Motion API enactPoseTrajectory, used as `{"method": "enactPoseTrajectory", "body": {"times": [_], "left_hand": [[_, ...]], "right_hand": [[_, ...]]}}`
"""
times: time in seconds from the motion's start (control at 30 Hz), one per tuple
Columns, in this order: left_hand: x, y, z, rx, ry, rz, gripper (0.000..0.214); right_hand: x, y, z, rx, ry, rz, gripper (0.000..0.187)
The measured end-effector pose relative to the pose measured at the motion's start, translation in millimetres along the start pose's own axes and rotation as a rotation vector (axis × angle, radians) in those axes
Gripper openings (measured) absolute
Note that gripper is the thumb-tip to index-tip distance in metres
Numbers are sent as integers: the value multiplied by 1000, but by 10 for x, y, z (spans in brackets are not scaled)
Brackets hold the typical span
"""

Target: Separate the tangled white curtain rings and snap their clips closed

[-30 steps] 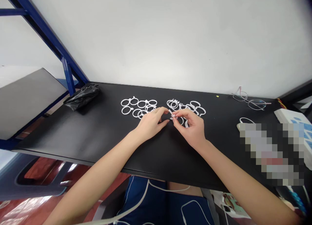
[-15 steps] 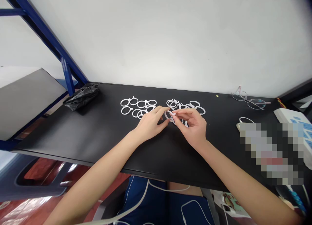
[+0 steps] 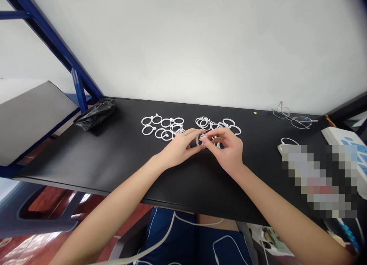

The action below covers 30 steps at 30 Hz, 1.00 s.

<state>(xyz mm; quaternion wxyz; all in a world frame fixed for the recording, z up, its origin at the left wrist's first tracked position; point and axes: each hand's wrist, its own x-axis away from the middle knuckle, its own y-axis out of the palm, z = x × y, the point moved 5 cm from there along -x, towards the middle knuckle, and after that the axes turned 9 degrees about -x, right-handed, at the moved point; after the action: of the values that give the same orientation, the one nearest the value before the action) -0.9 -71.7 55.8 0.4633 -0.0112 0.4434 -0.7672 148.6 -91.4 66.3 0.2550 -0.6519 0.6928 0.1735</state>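
A: What do you see from over there?

B: On my screen, the left hand [image 3: 182, 144] curves like a C, with a thin, round, white, plastic-looking ring [image 3: 197, 139] between its thumb and finger. The right hand [image 3: 225, 144] pinches a little part of the ring in its fingertips.

A: Why both hands?

B: I think the left one stops it wobbling while the right one squeezes. The ring sits right between the hands, above the flat black table [image 3: 123, 158].

A: And the others?

B: A spread-out bunch of loose white rings [image 3: 164, 127] lies past the left hand. A tighter white ring pile [image 3: 212, 124] lies just past the right hand. Maybe they're there for easy reaching.

A: How does the held one look?

B: Tipped up, I think. Fingers hide some, so I can't tell if it's closed.
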Motion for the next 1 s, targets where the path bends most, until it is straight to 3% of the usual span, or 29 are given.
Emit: {"method": "enactPoseTrajectory", "body": {"times": [0.73, 0.9, 1.0], "left_hand": [[-12, -61, 12, -8, 5, -11, 31], [-9, -88, -40, -178, 7, 68, 34], [-3, -141, -104, -318, -40, 157, 35]], "right_hand": [[-4, -21, 34, -106, 65, 68, 7], [-38, -44, 30, 125, 7, 34, 8], [-70, -47, 82, 336, -6, -51, 13]]}}
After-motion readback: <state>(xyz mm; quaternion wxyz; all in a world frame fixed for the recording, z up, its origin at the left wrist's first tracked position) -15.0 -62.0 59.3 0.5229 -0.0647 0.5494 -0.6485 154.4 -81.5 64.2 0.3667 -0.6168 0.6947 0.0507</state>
